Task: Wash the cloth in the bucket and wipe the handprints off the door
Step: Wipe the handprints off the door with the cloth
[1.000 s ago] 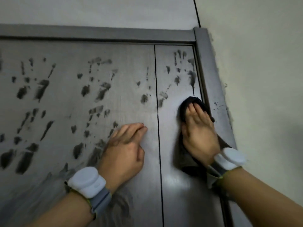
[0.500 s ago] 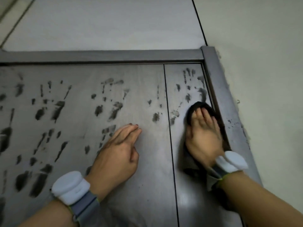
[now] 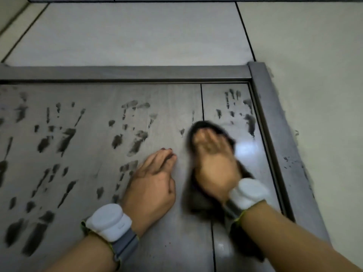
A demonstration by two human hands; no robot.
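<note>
The dark cloth (image 3: pixel 198 195) is pressed flat to the metal door (image 3: pixel 94 154) under the blurred right hand (image 3: pixel 214 163), fingers extended. The left hand (image 3: pixel 151 185) is braced beside it, fingers loosely together, holding nothing. Handprints (image 3: pixel 135 138) may be smeared if the cloth is saturated.

The right hand (image 3: pixel 214 163), pressing the dark cloth (image 3: pixel 198 195) flat to the door (image 3: pixel 94 150), slid left from beside the frame (image 3: pixel 275 122) onto the seam between the panels, leaving a shiny wiped patch (image 3: pixel 245 152). The left hand (image 3: pixel 151 185) drew its fingers in slightly.
</note>
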